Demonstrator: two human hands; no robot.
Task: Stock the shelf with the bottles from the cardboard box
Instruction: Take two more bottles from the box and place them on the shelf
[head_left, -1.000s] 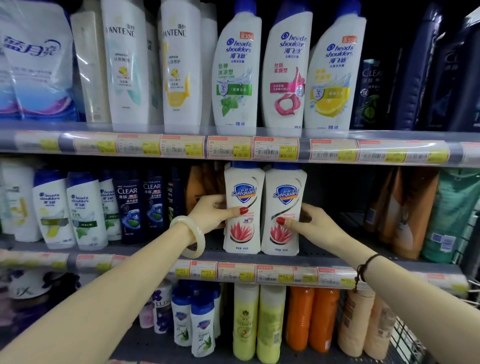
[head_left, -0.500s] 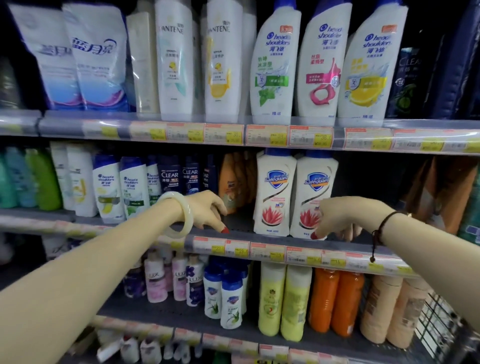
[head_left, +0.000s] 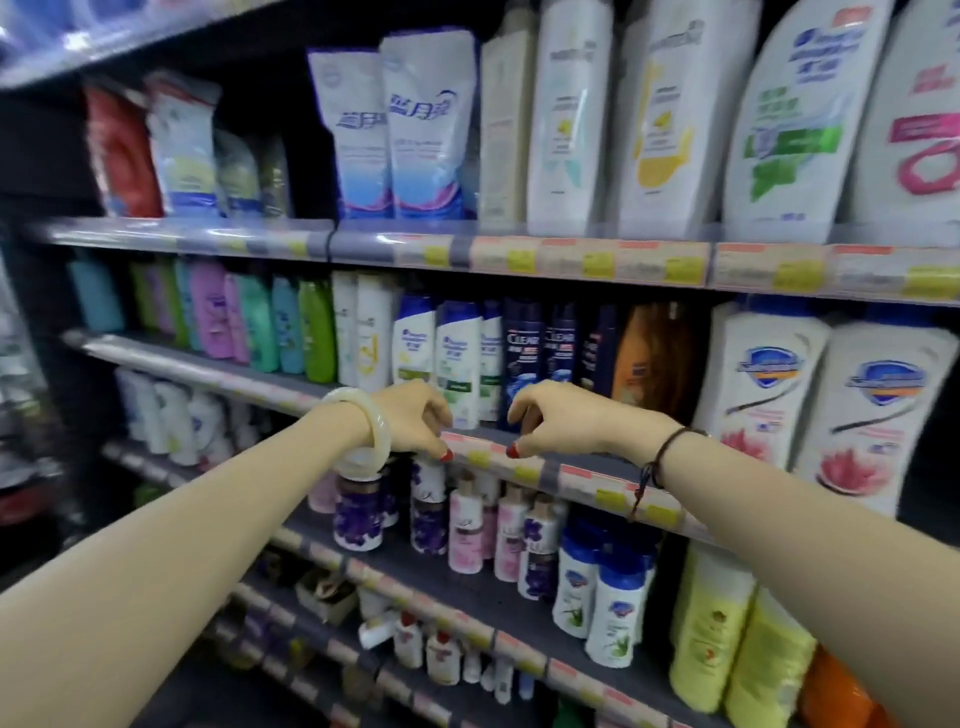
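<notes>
- Head view: our left hand (head_left: 415, 421) and right hand (head_left: 556, 423) hang empty, fingers loosely curled, before the shelf (head_left: 582, 470).
- Two Safeguard bottles (head_left: 821, 410) stand placed at right.
- The cardboard box is unseen; we should turn to it for more.

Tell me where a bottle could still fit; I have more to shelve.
The row with the Clear bottles and Safeguard bottles looks packed. Bare board shows one shelf down, before the Lux bottles, under both hands, left and right.

Dim aisle, grey shelving (head_left: 519, 587)
</notes>
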